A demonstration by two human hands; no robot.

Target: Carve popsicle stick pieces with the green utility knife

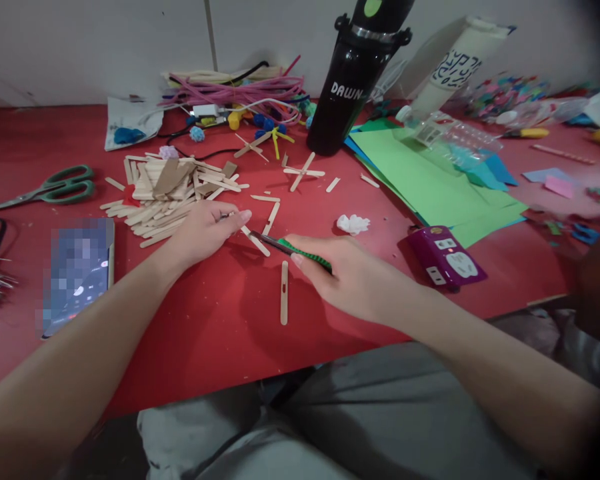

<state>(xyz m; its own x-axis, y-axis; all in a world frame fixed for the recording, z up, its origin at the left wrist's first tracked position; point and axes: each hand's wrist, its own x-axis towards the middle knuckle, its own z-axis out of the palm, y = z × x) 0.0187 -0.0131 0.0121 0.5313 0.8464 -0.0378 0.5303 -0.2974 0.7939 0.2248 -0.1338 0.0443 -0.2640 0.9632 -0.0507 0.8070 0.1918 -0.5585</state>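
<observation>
My left hand (205, 230) pinches one end of a wooden craft stick (258, 243) over the red table. In my right hand (347, 270) is a green-handled craft knife (307, 255), its narrow dark blade pointing left and meeting the stick near my left fingertips. Just below the knife lies a loose craft stick with a slot cut in its middle (285, 293). Another notched stick (271, 219) rests above the blade. Two sticks joined in a cross (304, 172) lie farther back. A heap of craft sticks (180, 187) spreads behind my left hand.
Green-handled scissors (67, 185) and a phone (83, 273) lie to the left. A black bottle (345, 93) stands at the back. Green paper sheets (430, 180), a purple power adapter (445, 257) and a crumpled white wad (353, 224) are on the right.
</observation>
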